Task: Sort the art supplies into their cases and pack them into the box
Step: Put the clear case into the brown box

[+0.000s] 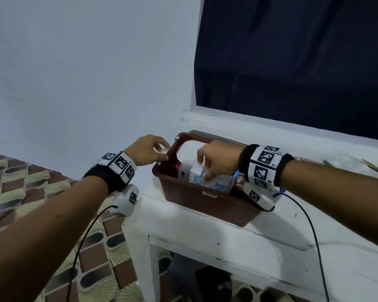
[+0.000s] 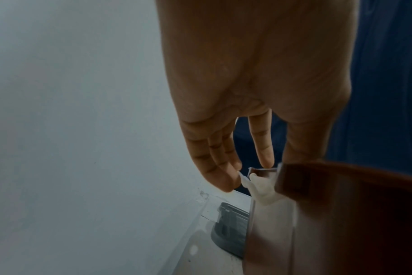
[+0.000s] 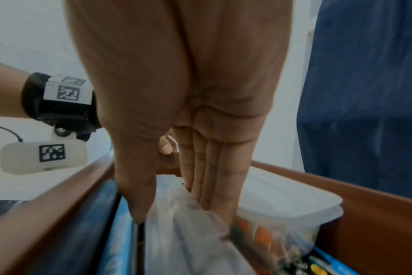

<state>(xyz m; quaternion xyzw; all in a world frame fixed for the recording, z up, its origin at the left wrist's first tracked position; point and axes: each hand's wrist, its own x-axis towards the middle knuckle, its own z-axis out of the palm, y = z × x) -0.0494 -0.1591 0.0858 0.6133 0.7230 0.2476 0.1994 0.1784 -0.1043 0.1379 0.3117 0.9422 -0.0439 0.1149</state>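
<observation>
We see a white worktop (image 1: 205,232) against a pale wall (image 1: 74,73), with a dark blue curtain (image 1: 292,62) hanging behind it. The landmark is the reddish-brown box (image 1: 205,201), which stands on the worktop near its left end.

Inside the box, a clear plastic pouch (image 3: 188,232) of supplies stands towards the near wall. Beyond the pouch, against the box's far wall, a translucent lidded case (image 3: 282,201) holds orange and dark items; what they are we cannot tell. A blue printed pack (image 3: 115,241) lies along the box's left wall. On the worktop behind the box, a grey flat tray (image 2: 231,228) shows partly.

Our right hand (image 1: 218,160) reaches down into the box. Its fingers (image 3: 214,178) run straight down the far face of the pouch and the thumb lies on the near face, so the pouch is pinched between them.

Our left hand (image 1: 146,151) sits at the box's left far corner. Its fingers (image 2: 214,161) hang loosely, released, with the index tip touching the rim; a small pale scrap (image 2: 259,189) at that corner lies against the fingertips. Whether they hold it we cannot tell.

To the right of the box, thin sticks (image 1: 375,168) and something green lie on the worktop, blurred.
</observation>
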